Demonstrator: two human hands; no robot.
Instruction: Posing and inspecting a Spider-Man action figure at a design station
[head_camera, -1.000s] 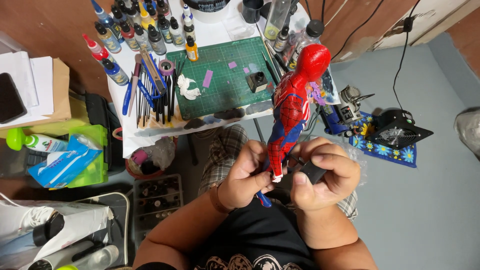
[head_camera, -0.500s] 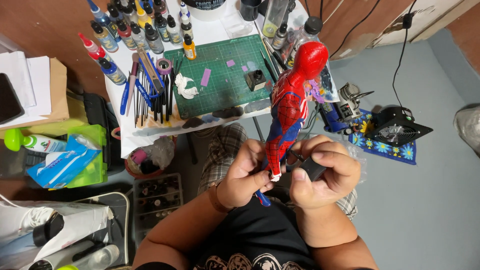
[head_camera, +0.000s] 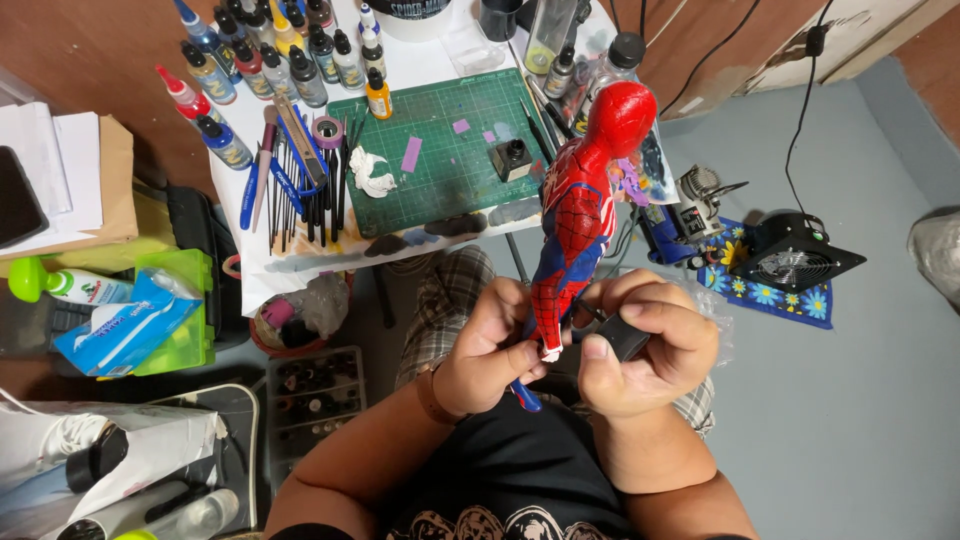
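Observation:
A red and blue action figure (head_camera: 580, 205) stands upright above my lap, its red head pointing away from me. My left hand (head_camera: 490, 350) grips its legs, fingers curled around them. My right hand (head_camera: 645, 345) is closed on a small black piece (head_camera: 622, 337) held against the figure's lower leg. A white leg stub (head_camera: 551, 352) and a blue tip (head_camera: 527, 398) poke out between my hands.
A white table holds a green cutting mat (head_camera: 440, 150), paint bottles (head_camera: 270, 60), brushes and tools (head_camera: 300, 190) and a small black pot (head_camera: 512, 158). A black fan (head_camera: 795, 255) sits on the floor at right. Green bin (head_camera: 170, 310) and a compartment box (head_camera: 315, 395) at left.
The figure and both hands keep the same grip. The view has shifted slightly, and the hands sit a little lower in frame.

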